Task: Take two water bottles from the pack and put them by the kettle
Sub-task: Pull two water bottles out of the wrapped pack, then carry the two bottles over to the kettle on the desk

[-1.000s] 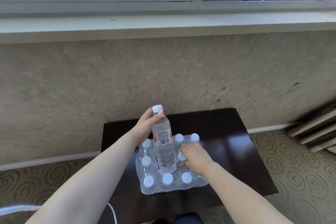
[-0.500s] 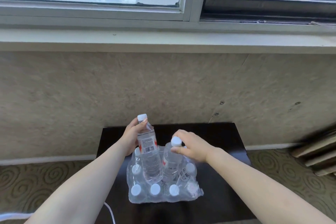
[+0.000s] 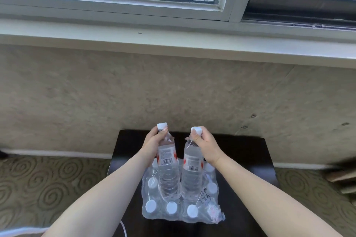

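Head view: left hand (image 3: 152,145) fingers wrapped round left bottle (image 3: 168,167), right hand (image 3: 207,146) round right bottle (image 3: 192,171), both above pack (image 3: 210,211) on table (image 3: 250,152). Lift straight, clear of the wrap; kettle unseen.

Two clear upright bottles (image 3: 167,167) above pack (image 3: 181,208)

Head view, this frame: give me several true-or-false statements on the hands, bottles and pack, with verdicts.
1. The left hand grips a bottle near its neck. True.
2. The right hand is empty. False: it grips a second bottle just below the cap.
3. The pack lies on the carpet. False: it rests on the dark table.
4. Both held bottles have white caps. True.
5. A kettle stands beside the pack. False: none is in view.
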